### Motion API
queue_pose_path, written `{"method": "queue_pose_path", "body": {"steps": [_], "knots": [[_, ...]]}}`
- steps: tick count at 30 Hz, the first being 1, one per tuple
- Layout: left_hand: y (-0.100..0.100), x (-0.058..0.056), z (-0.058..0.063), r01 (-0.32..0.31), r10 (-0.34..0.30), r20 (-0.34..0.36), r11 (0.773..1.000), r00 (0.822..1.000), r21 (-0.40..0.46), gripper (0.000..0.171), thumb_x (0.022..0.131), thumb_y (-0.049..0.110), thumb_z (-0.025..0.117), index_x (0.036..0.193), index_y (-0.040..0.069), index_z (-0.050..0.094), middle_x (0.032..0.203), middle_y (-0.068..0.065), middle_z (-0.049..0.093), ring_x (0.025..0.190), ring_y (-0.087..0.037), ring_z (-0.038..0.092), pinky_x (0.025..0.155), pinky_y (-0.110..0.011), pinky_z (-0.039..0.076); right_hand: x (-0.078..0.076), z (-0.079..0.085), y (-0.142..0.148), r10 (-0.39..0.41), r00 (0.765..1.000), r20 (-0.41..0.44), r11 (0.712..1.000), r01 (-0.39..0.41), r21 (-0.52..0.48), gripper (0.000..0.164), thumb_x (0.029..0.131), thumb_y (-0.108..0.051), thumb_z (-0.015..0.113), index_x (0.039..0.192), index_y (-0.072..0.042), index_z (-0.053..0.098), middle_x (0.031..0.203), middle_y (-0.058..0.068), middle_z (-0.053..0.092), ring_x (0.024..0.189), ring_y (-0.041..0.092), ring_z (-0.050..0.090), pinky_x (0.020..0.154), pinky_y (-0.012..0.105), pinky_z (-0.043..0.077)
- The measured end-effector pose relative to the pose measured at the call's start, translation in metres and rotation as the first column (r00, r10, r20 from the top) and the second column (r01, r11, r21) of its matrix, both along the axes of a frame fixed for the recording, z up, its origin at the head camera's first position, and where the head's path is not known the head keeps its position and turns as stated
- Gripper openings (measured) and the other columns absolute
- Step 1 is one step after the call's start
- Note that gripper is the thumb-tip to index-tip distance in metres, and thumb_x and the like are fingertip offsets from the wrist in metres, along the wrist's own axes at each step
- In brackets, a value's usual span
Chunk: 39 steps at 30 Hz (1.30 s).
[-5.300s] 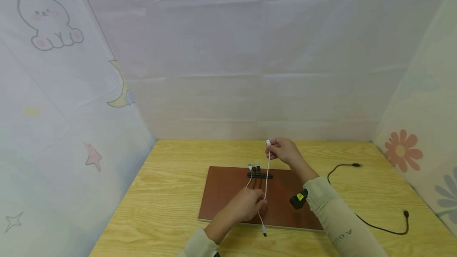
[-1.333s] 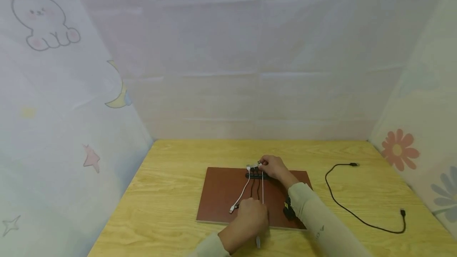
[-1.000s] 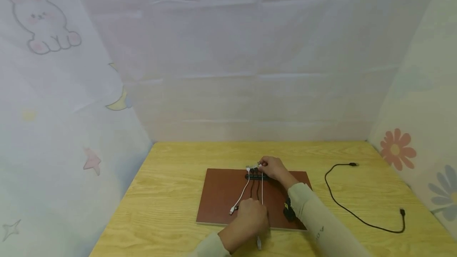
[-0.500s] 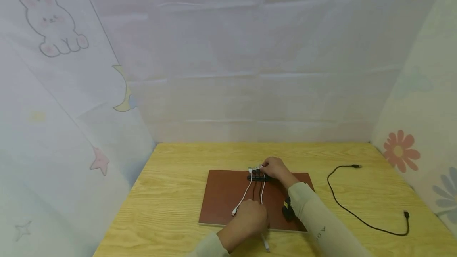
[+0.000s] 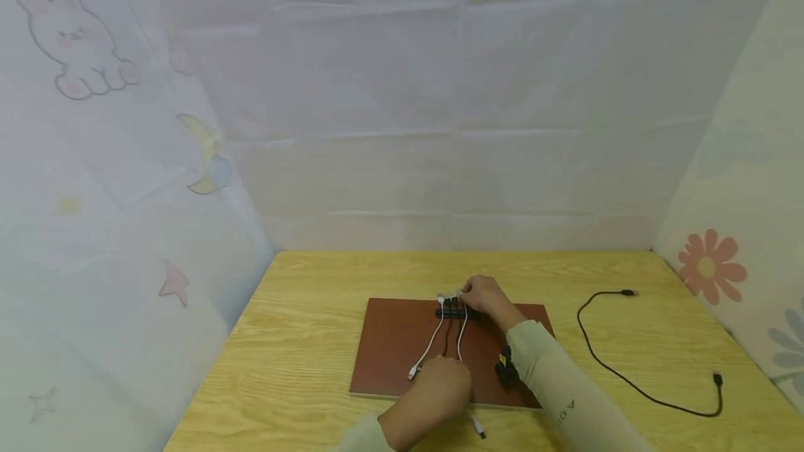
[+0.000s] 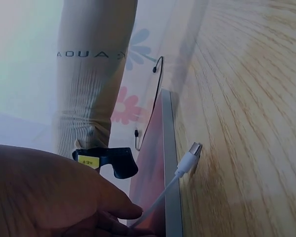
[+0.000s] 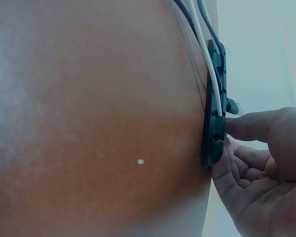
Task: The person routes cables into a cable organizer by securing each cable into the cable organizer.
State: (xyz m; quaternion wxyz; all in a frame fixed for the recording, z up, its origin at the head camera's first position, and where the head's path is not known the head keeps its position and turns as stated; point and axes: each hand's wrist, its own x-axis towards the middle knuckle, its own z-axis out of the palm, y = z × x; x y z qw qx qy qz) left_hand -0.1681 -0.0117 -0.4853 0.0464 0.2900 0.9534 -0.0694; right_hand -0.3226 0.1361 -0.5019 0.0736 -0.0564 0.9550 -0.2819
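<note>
A black cable clip strip sits near the far edge of a reddish-brown board. One white USB cable and two dark cables run through its left slots, plugs at the far side. My right hand pinches the plug end of a second white USB cable just behind the strip; its plug is hidden by the fingers. That cable lies in a slot in the right wrist view. My left hand pinches the same cable lower down, at the board's near edge. Its small metal-tipped connector sticks out past that hand.
A loose black cable lies curved on the wooden table to the right of the board. Printed cloth hangs behind and at both sides. A black wrist camera is strapped at the right sleeve.
My right hand has come down from above the board to the strip with the white plug. My left hand moved slightly nearer; lately the cable between the hands slackened, and its free end swung right.
</note>
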Motion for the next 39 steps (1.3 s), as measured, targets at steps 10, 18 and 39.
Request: {"method": "queue_pose_path", "body": {"steps": [10, 18, 39], "knots": [[0.003, 0.012, 0.008, -0.019, 0.019, 0.031, 1.0, 0.999, -0.005, 0.017, 0.095, 0.029, 0.067, 0.086, 0.019, 0.077, 0.083, 0.005, 0.07, 0.074, -0.013, 0.066, 0.062, -0.029, 0.056, 0.001, -0.003, 0.004, -0.007, 0.999, 0.031, 1.0, 0.007, 0.008, 0.018, 0.099, -0.017, 0.062, 0.095, -0.003, 0.073, 0.091, 0.011, 0.068, 0.068, 0.019, 0.053, 0.062, 0.032, 0.043], [0.001, 0.018, 0.01, 0.012, -0.012, 0.024, 1.0, 1.0, 0.001, 0.015, 0.093, 0.027, 0.068, 0.083, 0.019, 0.076, 0.081, 0.003, 0.069, 0.074, -0.013, 0.065, 0.062, -0.029, 0.055, 0.002, -0.007, 0.009, 0.014, 0.999, 0.041, 0.999, -0.013, -0.035, 0.038, 0.099, -0.018, 0.063, 0.062, -0.014, 0.053, 0.057, -0.003, 0.038, 0.052, 0.013, 0.033, 0.054, 0.029, 0.034], [0.002, 0.008, 0.02, -0.051, 0.049, 0.041, 0.996, 0.998, 0.067, 0.04, 0.095, 0.045, 0.065, 0.072, 0.013, 0.07, 0.072, -0.003, 0.067, 0.066, -0.022, 0.065, 0.051, -0.034, 0.051, 0.0, 0.02, 0.058, -0.011, 1.0, 0.012, 0.998, 0.012, -0.068, 0.039, 0.103, -0.024, 0.056, 0.127, 0.006, 0.063, 0.127, 0.026, 0.062, 0.111, 0.041, 0.061, 0.088, 0.052, 0.053]]}}
